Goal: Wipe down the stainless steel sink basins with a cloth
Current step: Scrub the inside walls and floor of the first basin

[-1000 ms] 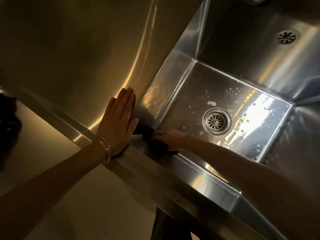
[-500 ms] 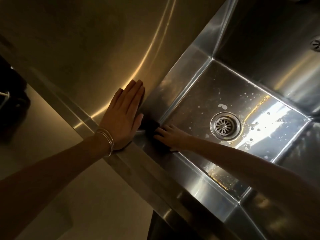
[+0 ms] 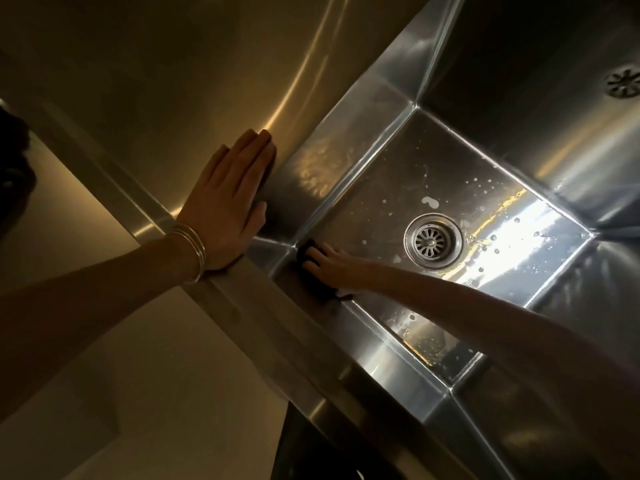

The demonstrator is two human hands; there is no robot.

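A deep stainless steel sink basin [image 3: 391, 174] fills the right half of the view, its floor wet and spotted with foam around a round drain [image 3: 433, 241]. My right hand [image 3: 334, 268] reaches down into the basin's near left corner and presses a dark cloth [image 3: 308, 256] against the bottom there, fingers lying over it. My left hand [image 3: 230, 202] lies flat, fingers straight, on the steel counter at the basin's left rim, bangles at the wrist.
The steel counter [image 3: 173, 98] stretches away to the upper left, its front edge [image 3: 270, 327] running diagonally. An overflow grille [image 3: 623, 84] sits on the far wall at the upper right. Pale floor [image 3: 156, 393] lies below the edge.
My right hand has pushed the cloth down along the near wall into the bottom corner. The view has shifted slightly; my left hand stays planted on the counter.
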